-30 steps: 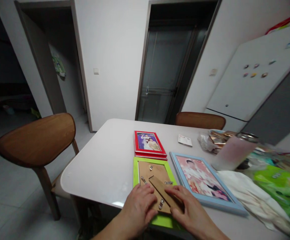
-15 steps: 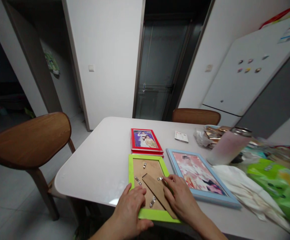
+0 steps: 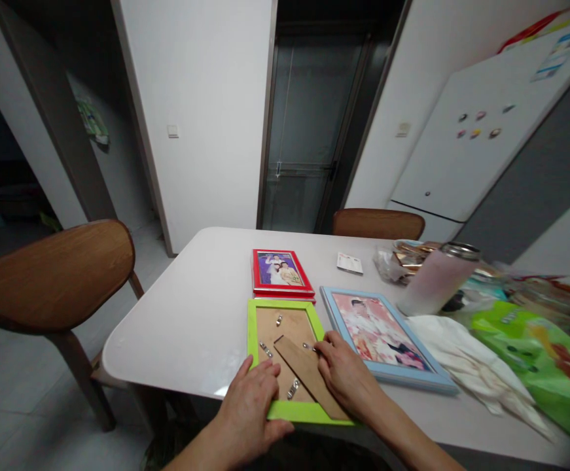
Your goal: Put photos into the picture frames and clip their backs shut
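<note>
A green picture frame (image 3: 265,311) lies face down at the near edge of the white table (image 3: 201,307), its brown backing board, stand leg and small metal clips showing. My left hand (image 3: 250,399) rests flat on the frame's lower left part, fingers spread. My right hand (image 3: 343,373) lies on the right side of the backing, fingertips pinched at a metal clip near the right edge. A blue frame (image 3: 377,337) with a photo lies face up just right of it. A red frame (image 3: 279,271) lies face up behind it.
A pale tumbler (image 3: 434,280), white cloth (image 3: 466,360), green bags (image 3: 534,353), foil wrappers (image 3: 402,255) and a small card (image 3: 349,263) crowd the table's right side. Wooden chairs stand at the left (image 3: 49,275) and far side (image 3: 377,224). A white fridge (image 3: 471,150) is at the right.
My right hand slid from the lower stand leg up to the clip at the frame's right edge. My left hand shifted down and left. The camera tilted, so everything sits slightly further left.
</note>
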`<state>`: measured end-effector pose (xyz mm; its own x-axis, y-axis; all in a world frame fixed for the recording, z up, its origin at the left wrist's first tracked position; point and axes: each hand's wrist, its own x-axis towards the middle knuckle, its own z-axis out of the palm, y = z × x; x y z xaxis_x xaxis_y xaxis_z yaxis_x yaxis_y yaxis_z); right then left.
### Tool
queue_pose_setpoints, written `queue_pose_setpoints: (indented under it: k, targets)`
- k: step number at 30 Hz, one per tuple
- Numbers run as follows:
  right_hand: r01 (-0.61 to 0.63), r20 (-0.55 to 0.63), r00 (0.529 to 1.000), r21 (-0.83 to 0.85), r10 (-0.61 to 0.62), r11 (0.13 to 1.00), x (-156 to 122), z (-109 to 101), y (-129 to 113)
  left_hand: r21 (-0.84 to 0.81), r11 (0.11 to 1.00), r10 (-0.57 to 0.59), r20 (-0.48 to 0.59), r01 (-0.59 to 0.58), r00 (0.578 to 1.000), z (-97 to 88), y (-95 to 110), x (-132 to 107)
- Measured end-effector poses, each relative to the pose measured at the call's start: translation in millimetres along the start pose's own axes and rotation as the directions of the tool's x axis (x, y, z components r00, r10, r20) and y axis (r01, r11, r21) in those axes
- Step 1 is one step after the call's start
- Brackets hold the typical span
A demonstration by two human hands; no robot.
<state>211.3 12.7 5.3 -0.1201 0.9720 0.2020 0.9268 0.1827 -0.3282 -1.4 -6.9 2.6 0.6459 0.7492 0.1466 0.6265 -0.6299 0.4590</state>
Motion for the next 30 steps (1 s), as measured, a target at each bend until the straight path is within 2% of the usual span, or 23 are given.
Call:
queue_pose_setpoints:
  k: [4,10,13,16,19,21,24,30]
  targets:
    - [-0.036,0.013,0.999,0.037,0.035,0.999,3,-2,3,-0.005,1.000,0.017,0.009,-0.017,1.000,-2.9,1,0]
    - [-0.107,-0.056,0.993,0.020,0.108,0.994,9,0,4,-0.029,1.000,0.007,0.019,-0.006,1.000,-8.4,5,0]
    - [-0.092,-0.097,0.991,0.047,0.097,0.995,7,1,3,-0.037,0.999,0.000,0.026,0.001,1.000,-9.4,4,0]
    - [0.065,-0.137,0.989,0.054,-0.057,0.996,-5,-1,-7,-0.042,0.999,-0.003,0.033,0.005,0.999,-9.3,3,0]
    - [0.302,-0.052,0.953,0.088,-0.299,0.949,-21,-6,-27,-0.047,0.999,0.002,0.036,0.000,0.999,-9.0,2,-1]
    - [0.379,0.029,0.922,0.126,-0.385,0.917,-30,-9,-39,-0.049,0.999,0.006,0.035,-0.004,0.999,-8.8,2,-1]
    - [0.397,0.094,0.904,0.169,-0.416,0.902,-37,-14,-47,-0.055,0.998,0.011,0.032,-0.009,0.999,-8.5,3,0]
    - [0.372,0.123,0.906,0.226,-0.405,0.900,-30,-15,-43,-0.078,0.997,0.006,0.013,-0.005,1.000,-6.1,0,-1]
